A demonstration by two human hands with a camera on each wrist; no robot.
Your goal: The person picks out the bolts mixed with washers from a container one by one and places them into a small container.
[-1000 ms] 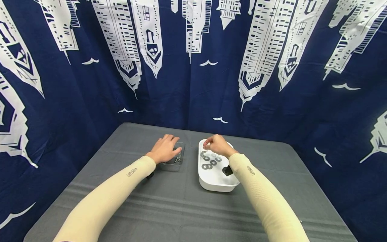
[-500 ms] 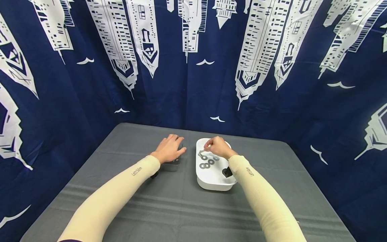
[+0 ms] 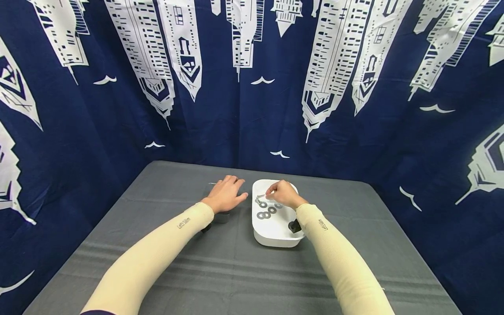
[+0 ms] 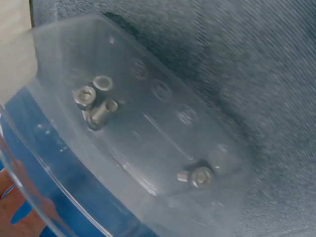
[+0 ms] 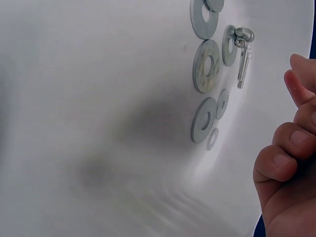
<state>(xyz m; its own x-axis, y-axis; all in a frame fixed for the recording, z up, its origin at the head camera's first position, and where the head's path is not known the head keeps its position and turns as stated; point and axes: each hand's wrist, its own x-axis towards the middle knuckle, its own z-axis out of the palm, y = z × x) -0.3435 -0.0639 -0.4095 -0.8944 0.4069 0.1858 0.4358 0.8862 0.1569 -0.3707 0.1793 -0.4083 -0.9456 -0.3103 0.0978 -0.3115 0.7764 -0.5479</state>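
Note:
My left hand is spread, fingers straight, over a clear plastic tray that it mostly covers in the head view. The left wrist view shows that clear tray with several small silver socket-head screws inside. My right hand reaches into a white tray, its fingers curled with thumb and forefinger tips close together. Whether something small sits between those tips I cannot tell. In the right wrist view, flat grey washers and thin silver screws lie in the white tray beside the fingertips.
A grey cloth covers the table, with a dark blue curtain printed with white buildings behind it. The white tray has raised walls and stands right of the clear tray. A black wrist camera hangs under the right sleeve, over the white tray.
My left hand has moved right across the clear tray, hiding the screws seen there before. The right hand has dipped slightly toward the screws in the white tray. The head view has shifted a little.

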